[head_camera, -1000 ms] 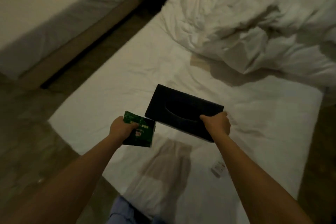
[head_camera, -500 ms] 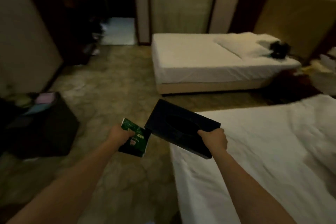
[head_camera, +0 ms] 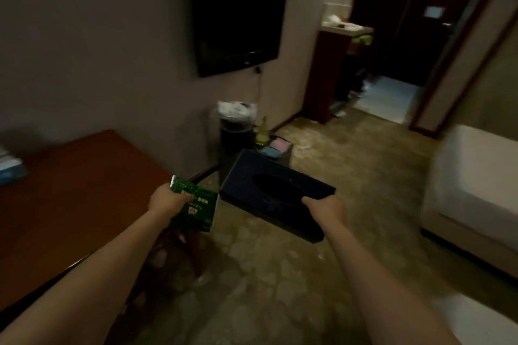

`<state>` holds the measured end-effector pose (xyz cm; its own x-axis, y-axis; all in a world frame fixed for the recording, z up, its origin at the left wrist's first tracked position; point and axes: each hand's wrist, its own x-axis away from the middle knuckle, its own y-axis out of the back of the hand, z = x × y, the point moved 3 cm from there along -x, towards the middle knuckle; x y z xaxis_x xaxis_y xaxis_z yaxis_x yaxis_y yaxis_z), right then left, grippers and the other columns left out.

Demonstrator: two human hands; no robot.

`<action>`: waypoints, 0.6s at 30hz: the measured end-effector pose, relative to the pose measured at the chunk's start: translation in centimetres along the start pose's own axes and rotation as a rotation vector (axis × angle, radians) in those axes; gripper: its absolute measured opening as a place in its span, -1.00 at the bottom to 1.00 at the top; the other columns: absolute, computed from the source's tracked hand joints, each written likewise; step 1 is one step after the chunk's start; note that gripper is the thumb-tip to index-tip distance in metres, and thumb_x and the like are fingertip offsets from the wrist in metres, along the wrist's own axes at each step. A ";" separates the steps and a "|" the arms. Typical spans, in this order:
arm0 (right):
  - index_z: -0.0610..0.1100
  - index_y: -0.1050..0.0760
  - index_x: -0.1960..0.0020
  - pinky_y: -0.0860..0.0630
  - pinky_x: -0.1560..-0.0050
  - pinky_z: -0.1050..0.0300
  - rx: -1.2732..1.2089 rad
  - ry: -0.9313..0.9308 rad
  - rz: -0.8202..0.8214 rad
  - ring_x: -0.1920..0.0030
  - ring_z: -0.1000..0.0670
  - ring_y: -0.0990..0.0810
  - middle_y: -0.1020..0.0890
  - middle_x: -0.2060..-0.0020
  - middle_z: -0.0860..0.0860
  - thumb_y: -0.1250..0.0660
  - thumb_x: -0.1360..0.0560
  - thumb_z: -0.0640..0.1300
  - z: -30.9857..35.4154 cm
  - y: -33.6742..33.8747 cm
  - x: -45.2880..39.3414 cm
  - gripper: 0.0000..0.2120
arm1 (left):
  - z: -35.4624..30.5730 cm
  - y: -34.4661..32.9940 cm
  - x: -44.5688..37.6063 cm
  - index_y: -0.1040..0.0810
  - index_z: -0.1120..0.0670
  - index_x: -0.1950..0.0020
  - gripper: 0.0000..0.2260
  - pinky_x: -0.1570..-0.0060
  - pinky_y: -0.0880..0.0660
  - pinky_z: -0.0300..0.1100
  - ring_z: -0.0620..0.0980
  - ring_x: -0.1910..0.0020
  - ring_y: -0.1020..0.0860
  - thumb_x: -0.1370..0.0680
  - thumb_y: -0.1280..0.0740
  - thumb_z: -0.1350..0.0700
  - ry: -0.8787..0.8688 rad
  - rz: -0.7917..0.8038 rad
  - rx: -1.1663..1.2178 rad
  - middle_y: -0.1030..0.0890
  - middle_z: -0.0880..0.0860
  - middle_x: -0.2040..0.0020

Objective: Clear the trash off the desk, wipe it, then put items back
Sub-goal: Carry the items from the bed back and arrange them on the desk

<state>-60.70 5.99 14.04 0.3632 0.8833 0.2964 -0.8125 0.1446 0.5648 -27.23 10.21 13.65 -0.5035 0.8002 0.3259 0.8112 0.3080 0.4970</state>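
View swung from the beds to the desk [head_camera: 78,190] wall, both items still carried. Left hand [head_camera: 165,200] grips green box [head_camera: 196,209] just past the desk's edge; right hand [head_camera: 326,209] grips dark tissue box [head_camera: 269,187] over the floor, trash bin [head_camera: 235,131] beyond
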 end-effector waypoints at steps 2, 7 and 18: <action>-0.25 -0.50 -0.18 -0.49 0.29 0.11 0.067 0.067 0.080 0.08 -0.13 -0.61 -0.62 0.01 -0.13 -0.46 -0.40 0.07 3.7 -4.5 -0.6 -0.50 | 2.0 4.1 -1.5 -0.45 0.21 -0.17 -0.70 0.15 -0.50 -0.01 0.14 0.09 -0.55 -0.50 -0.41 0.18 0.072 -0.101 0.062 -0.58 0.21 -0.06; -0.23 -0.42 -0.24 -0.57 0.08 0.02 0.184 0.238 0.237 -0.04 -0.16 -0.60 -0.59 -0.10 -0.14 -0.48 -0.36 0.12 11.5 -16.1 -1.7 -0.38 | 6.0 11.9 -5.0 -0.42 0.22 -0.22 -0.66 0.15 -0.49 -0.02 0.17 0.04 -0.56 -0.50 -0.40 0.19 0.192 -0.302 0.179 -0.56 0.23 -0.08; -0.26 -0.36 -0.31 -0.53 -0.01 0.01 0.446 0.499 0.603 -0.14 -0.21 -0.55 -0.55 -0.18 -0.20 -0.48 -0.38 0.09 23.9 -37.9 -1.2 -0.34 | 11.7 23.6 -11.0 -0.46 0.18 -0.04 -0.78 0.09 -0.50 -0.02 0.16 0.07 -0.56 -0.46 -0.43 0.21 0.407 -0.684 0.344 -0.58 0.20 0.00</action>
<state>-19.46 -11.19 10.76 -0.3922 0.8589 0.3293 -0.5106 -0.5011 0.6987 0.92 14.73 12.36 -0.9276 0.1562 0.3393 0.3032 0.8454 0.4397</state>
